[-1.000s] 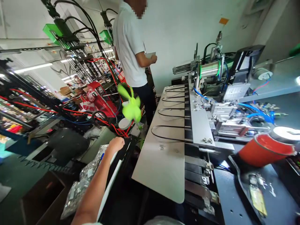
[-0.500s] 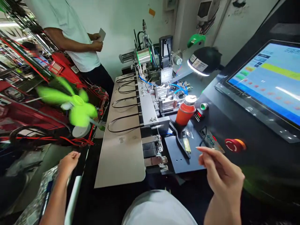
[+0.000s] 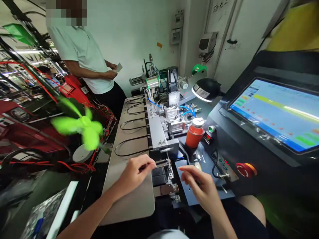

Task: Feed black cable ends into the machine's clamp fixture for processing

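My left hand (image 3: 138, 172) is over the front of the beige metal plate (image 3: 134, 202), its fingers pinched together beside the small metal clamps (image 3: 169, 167) at the plate's edge. Whatever those fingertips hold, if anything, is too small to make out. Across the clamps, my right hand (image 3: 200, 184) hovers above the dark blue base plate (image 3: 185, 191). Its thumb and fingers are drawn together, and their contents are hidden. Several black cable loops (image 3: 122, 142) lie on the beige plate, their ends at the machine's rail (image 3: 157, 129).
An orange bottle (image 3: 194, 136) stands right of the rail, near a black-handled brush (image 3: 184, 151). Further right are a red emergency stop button (image 3: 246, 170) and a touchscreen (image 3: 276, 114). A green fan (image 3: 86, 127) spins at left. Another person (image 3: 87, 63) stands behind, holding a card.
My left hand has come from the far left over the beige plate to the clamps. My right hand has moved left towards it. The view has tilted up and turned right.
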`<state>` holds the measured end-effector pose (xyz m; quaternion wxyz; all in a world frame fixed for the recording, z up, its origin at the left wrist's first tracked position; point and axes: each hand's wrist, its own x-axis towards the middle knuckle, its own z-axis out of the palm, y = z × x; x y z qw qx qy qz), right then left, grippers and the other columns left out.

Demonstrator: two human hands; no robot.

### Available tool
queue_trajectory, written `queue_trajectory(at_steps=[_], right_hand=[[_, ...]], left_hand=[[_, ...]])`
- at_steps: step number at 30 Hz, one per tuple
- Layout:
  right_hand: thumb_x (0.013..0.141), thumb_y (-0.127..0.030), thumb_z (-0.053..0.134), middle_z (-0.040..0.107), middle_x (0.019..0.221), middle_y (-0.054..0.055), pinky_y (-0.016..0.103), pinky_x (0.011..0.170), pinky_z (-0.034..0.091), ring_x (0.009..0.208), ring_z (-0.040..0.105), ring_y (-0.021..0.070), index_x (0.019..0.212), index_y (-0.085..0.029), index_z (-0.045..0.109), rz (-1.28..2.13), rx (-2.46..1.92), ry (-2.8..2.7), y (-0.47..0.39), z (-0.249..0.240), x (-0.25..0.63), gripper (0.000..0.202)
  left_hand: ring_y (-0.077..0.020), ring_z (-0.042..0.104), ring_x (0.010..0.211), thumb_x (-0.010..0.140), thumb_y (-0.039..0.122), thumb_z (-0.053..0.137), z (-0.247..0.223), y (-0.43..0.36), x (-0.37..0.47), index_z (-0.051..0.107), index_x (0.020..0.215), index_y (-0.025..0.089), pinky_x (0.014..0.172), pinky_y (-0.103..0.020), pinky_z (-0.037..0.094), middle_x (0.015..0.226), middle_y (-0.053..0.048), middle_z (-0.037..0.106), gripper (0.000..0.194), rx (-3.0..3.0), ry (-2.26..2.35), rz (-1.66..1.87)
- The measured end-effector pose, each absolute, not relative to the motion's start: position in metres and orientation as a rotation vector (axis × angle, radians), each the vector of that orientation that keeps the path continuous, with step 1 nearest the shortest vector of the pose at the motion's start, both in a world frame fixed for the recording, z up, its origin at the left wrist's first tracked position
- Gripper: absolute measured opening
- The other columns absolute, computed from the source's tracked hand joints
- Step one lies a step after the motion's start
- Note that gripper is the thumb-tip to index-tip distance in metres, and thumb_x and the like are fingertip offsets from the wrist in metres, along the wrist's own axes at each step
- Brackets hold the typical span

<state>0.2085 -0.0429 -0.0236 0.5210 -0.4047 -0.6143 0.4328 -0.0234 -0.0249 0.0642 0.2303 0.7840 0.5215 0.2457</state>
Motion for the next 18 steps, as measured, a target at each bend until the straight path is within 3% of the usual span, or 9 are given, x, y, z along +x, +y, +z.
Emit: queue_trajectory(at_steps=[7,12,18], right_hand=[[0.09,-0.035,0.059,0.061,0.072,0.001,0.022,0.052,0.046,0.06,0.057,0.013,0.085,-0.018,0.064,1.069,-0.927,-1.185,-0.037,-0.025,0.185,0.019],[0.093,-0.029,0.055,0.061,0.074,0.002,0.024,0.056,0.046,0.063,0.056,0.014,0.085,-0.018,0.064,0.951,-0.945,-1.216,-0.044,-0.027,0.183,0.016],[0.092,-0.02,0.057,0.063,0.081,0.003,0.025,0.06,0.044,0.07,0.058,0.0156,0.087,-0.02,0.068,0.849,-0.822,-1.422,-0.044,-0.021,0.185,0.012]], left_hand=[[-0.0122,0.054,0.064,0.092,0.033,0.049,0.049,-0.01,0.014,0.065,0.078,0.018,0.061,-0.021,0.04,0.07,0.0,0.063,0.026,2.123,1.248,0.537],[-0.0132,0.053,0.065,0.092,0.039,0.048,0.045,-0.012,0.014,0.064,0.078,0.019,0.062,-0.023,0.041,0.07,0.0,0.06,0.03,2.053,1.263,0.481],[-0.0096,0.051,0.059,0.089,0.05,0.051,0.047,-0.008,0.018,0.064,0.08,0.015,0.058,-0.021,0.043,0.071,0.0,0.057,0.039,1.459,1.026,0.387]])
